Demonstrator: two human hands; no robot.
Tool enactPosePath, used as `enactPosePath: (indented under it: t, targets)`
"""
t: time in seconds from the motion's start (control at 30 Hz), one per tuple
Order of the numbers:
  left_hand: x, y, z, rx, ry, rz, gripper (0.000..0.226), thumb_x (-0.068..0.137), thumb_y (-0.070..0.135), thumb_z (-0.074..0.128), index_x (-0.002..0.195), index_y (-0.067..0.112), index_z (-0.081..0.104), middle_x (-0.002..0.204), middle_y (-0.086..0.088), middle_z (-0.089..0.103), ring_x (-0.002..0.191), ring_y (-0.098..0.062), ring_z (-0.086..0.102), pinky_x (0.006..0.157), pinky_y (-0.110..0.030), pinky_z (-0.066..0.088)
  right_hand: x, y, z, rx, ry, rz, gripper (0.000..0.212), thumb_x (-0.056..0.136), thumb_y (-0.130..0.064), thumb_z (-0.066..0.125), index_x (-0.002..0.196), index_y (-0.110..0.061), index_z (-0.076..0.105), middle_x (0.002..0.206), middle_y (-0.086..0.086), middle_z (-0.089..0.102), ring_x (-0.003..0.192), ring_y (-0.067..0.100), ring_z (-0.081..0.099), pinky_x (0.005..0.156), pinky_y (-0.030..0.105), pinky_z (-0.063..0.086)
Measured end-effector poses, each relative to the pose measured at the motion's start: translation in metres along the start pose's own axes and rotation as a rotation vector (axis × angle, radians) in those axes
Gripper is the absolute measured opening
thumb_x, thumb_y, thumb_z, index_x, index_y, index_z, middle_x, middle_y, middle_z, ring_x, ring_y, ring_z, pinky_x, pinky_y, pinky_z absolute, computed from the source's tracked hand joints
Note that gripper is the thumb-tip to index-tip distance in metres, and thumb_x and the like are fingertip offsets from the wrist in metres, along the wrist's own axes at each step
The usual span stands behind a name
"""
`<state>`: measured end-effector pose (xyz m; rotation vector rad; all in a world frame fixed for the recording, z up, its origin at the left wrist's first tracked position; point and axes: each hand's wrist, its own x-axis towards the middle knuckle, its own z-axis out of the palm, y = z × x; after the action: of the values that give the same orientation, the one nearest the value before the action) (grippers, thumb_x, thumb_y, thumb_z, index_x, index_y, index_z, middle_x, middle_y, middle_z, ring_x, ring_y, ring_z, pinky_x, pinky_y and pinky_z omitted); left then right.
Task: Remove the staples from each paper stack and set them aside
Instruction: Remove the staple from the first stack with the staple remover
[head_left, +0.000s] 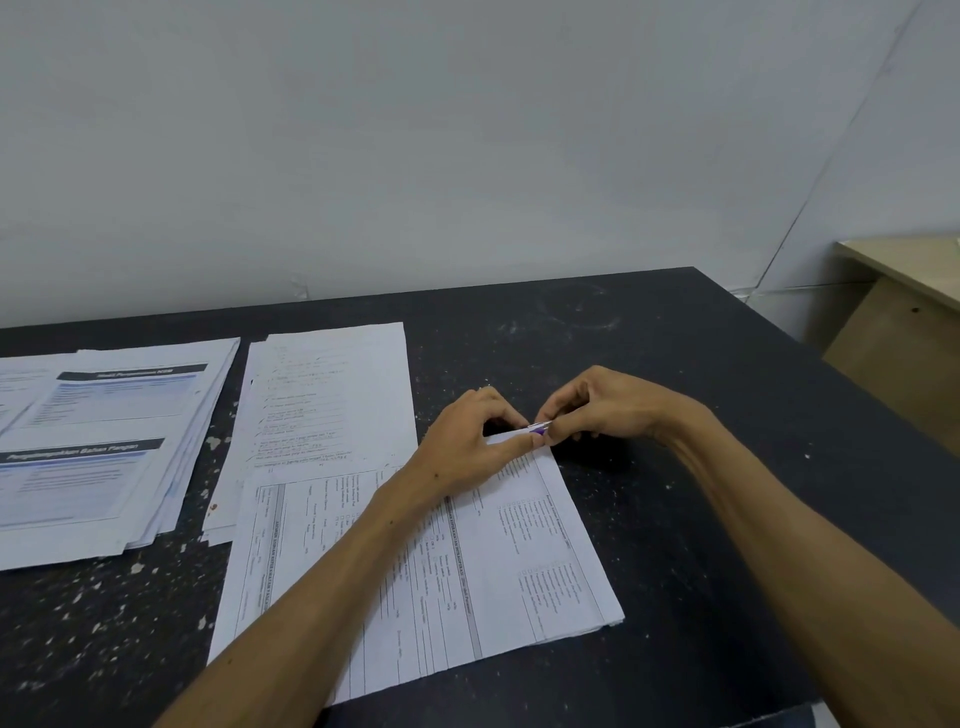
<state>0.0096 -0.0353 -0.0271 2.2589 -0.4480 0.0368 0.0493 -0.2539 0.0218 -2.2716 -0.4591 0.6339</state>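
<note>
A stapled paper stack (467, 582) of printed forms lies on the dark table in front of me, turned at an angle. My left hand (470, 441) pinches its far top corner between thumb and fingers. My right hand (602, 410) meets it at that same corner and grips a small purple and silver tool (538, 428), its tip pressed to the paper corner. The staple itself is hidden under the fingers.
Another paper stack (332, 395) lies just behind the one I hold, partly under it. A fanned pile of blue-headed printed sheets (104, 447) sits at the far left. The black speckled table (675, 374) ends at a pale wall. A beige desk (904, 291) stands at right.
</note>
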Motion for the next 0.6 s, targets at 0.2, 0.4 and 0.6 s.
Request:
enactPosePath:
  t: [0.2,0.4,0.6]
  targets:
    - [-0.0001,0.0025,0.0008,-0.009,-0.021,0.019,0.025,0.091,0.042,0.074,0.102,0.019,0.077,0.103,0.009,0.062,0.098,-0.013,0.060,0.088,-0.034,0.056,0.0025,0.0035,0.0045,-0.025,0.024,-0.050,0.009,0.091,-0.026,0.075,0.095,-0.023,0.083,0.094,-0.007,0.078,0.092,0.018,0.068,0.089,0.030,0.053]
    - [-0.0002,-0.0007,-0.0014,-0.015,-0.011,0.016,0.028,0.087,0.046,0.078,0.103,0.023,0.078,0.100,0.013,0.064,0.093,-0.011,0.063,0.081,-0.028,0.056,-0.0008,0.0023,-0.0012,-0.039,-0.025,-0.034,0.011,0.091,-0.027,0.077,0.101,-0.026,0.081,0.093,-0.009,0.077,0.083,0.004,0.065,0.074,0.019,0.048]
    - [-0.0003,0.0014,-0.0015,0.070,-0.068,-0.011,0.043,0.080,0.050,0.078,0.116,0.027,0.072,0.105,0.019,0.056,0.099,-0.010,0.060,0.083,-0.017,0.052,-0.0044,0.0012,-0.0026,-0.110,-0.022,-0.033,0.032,0.081,-0.041,0.084,0.109,-0.028,0.073,0.108,-0.010,0.074,0.103,0.010,0.068,0.095,0.028,0.050]
